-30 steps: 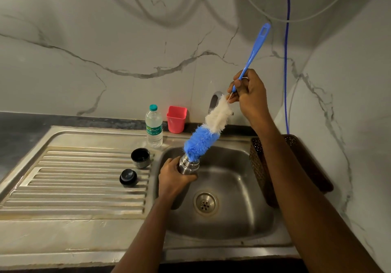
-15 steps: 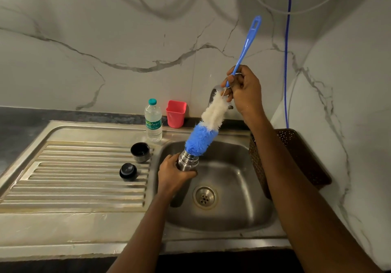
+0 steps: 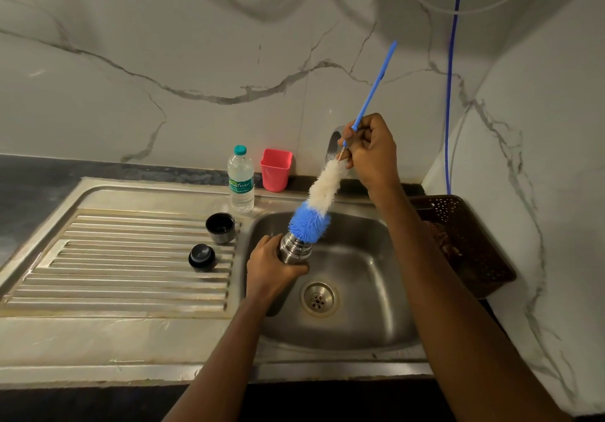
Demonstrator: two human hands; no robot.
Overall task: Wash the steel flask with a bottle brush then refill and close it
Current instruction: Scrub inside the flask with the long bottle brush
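Steel flask point(image 3: 293, 251), cylindrical, gripped below its neck by the curled left hand point(image 3: 273, 269): rigid, probably slick when wet. Above it, the right hand point(image 3: 371, 153) pinches a blue-and-white bottle brush point(image 3: 319, 205) by its thin handle, bristles at the mouth.

Steel flask point(image 3: 292, 251) open, tilted, brush point(image 3: 315, 210) at mouth

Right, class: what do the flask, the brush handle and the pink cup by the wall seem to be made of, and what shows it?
Flask: stainless steel, brushed finish; grey metallic sheen with bright highlights on the ribbed neck.
Brush handle: probably moulded plastic; thin, evenly blue, matte.
Pink cup: likely plastic; opaque, even colour, dull surface.
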